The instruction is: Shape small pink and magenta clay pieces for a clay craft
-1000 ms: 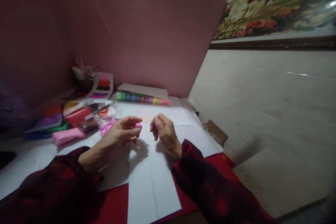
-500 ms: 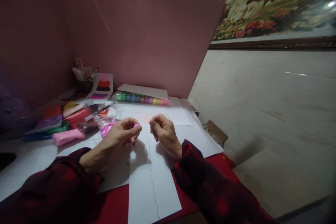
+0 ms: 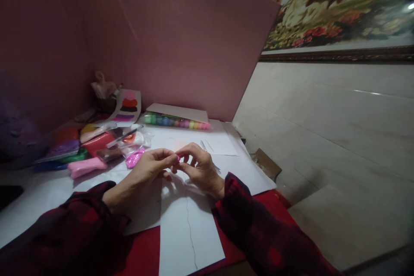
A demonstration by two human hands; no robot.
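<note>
A small lump of bright pink modelling clay (image 3: 177, 159) is pinched between the fingertips of both hands. My left hand (image 3: 152, 166) grips it with thumb and forefinger. From the other side, the thumb and forefinger of my right hand (image 3: 202, 170) close on the same lump. Both hands hover over a white sheet of paper (image 3: 177, 241) with a wavy drawn line running down it. Beyond the hands, a pale peach patch on the paper is partly covered by my fingers. A bag of magenta clay (image 3: 134, 158) lies just left of my left hand.
Several bags of coloured clay (image 3: 97, 144) are heaped at the left, with a pen on top. Behind stands a long pack of coloured balls (image 3: 176, 121) under a white card. A silver tool (image 3: 203, 145) lies past my right hand. An open cardboard box (image 3: 268, 164) sits at the right.
My right hand has come left to meet the left one, and its fingers now touch the pink clay. My left hand has shifted slightly right.
</note>
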